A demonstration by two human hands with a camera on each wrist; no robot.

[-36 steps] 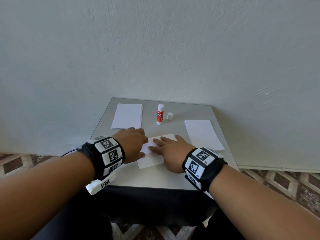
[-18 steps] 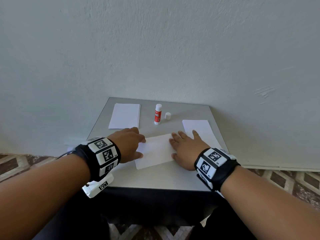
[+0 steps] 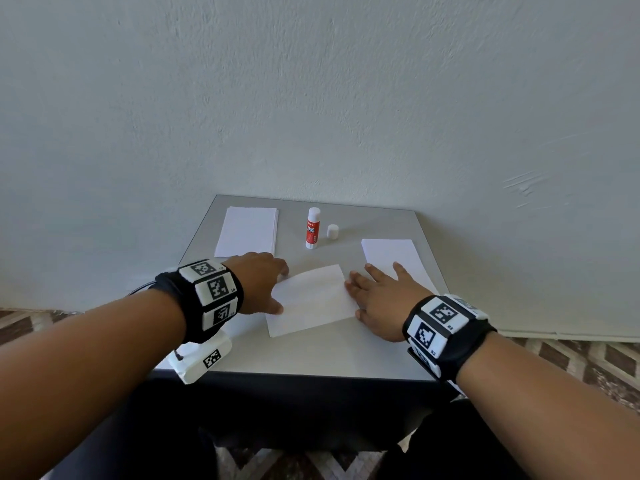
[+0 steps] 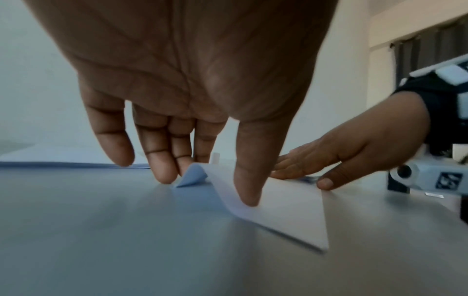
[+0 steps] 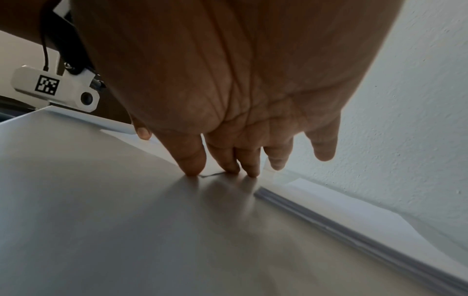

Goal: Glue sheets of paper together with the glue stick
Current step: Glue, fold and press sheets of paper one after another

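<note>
Sheet (image 3: 311,299) flat between both hands, left (image 3: 258,282) and right (image 3: 379,299), straight fingers pressing its edges.

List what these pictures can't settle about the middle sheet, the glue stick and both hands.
- Middle sheet: one or two layers, any glue; head view too distant, left wrist view blurred.
- Glue stick: small label print unreadable, tip too small; its cap stands beside it.
- Left hand: fingertips hidden by its back in head view.
- Right hand: palm contact unclear in its wrist view.
</note>
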